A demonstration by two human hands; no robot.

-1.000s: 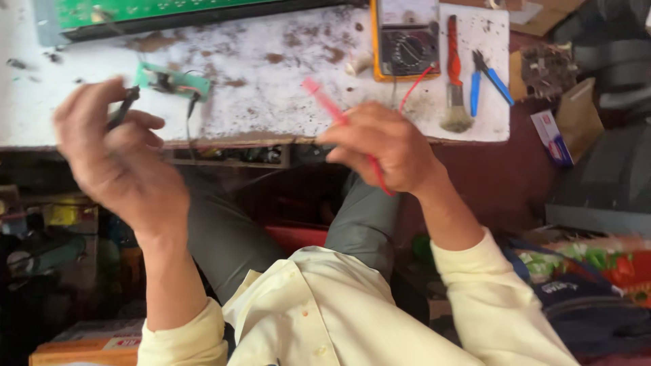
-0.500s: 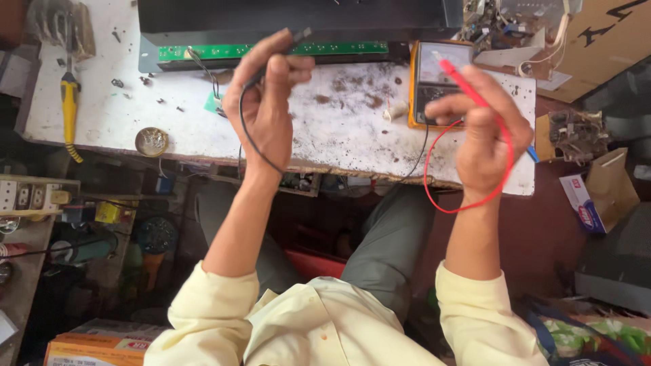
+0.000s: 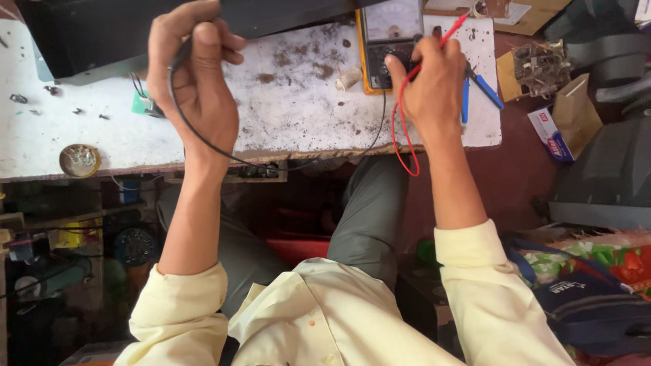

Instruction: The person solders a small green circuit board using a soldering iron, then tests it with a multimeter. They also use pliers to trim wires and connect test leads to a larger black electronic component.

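My left hand (image 3: 196, 78) is closed around a black test probe (image 3: 180, 57), whose black lead (image 3: 203, 142) loops down over the bench edge. My right hand (image 3: 427, 85) pinches a red test probe (image 3: 453, 28) while its thumb rests on the dial of a yellow analog multimeter (image 3: 390, 27) lying at the back of the bench. A red lead (image 3: 400, 139) hangs in a loop from that hand. The white, stained workbench (image 3: 291, 115) lies under both hands. A black device (image 3: 102, 34) sits behind my left hand.
A small round tin (image 3: 79, 160) and loose screws (image 3: 19, 99) lie on the bench's left part. Blue-handled pliers (image 3: 485, 88) rest right of my right hand. Cardboard boxes (image 3: 569, 112) and clutter fill the floor at right, shelves of parts at left.
The view shifted left and closer. My right hand moved from holding the red probe in the air onto the multimeter's dial. My left hand stayed raised with the black probe.
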